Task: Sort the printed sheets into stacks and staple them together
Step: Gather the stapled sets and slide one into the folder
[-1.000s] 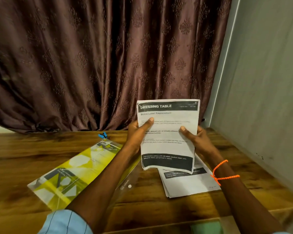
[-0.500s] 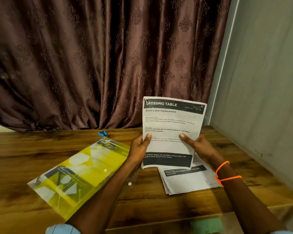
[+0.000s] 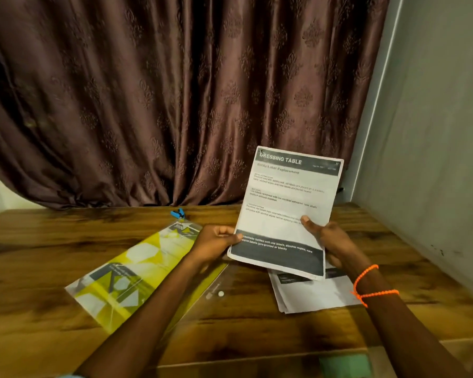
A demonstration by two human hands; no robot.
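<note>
Two hands, left [image 3: 216,242] and right [image 3: 335,245], pinch a printed sheet [image 3: 287,211] by its lower edges above a wooden table [image 3: 52,255], heading uppermost, long axis tilted rightward, before a brown curtain [image 3: 175,91] and grey wall [image 3: 434,132].

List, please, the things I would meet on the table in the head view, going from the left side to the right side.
Yellow folder → blue clip → left hand → held printed sheet → right hand → orange wrist cord.
</note>
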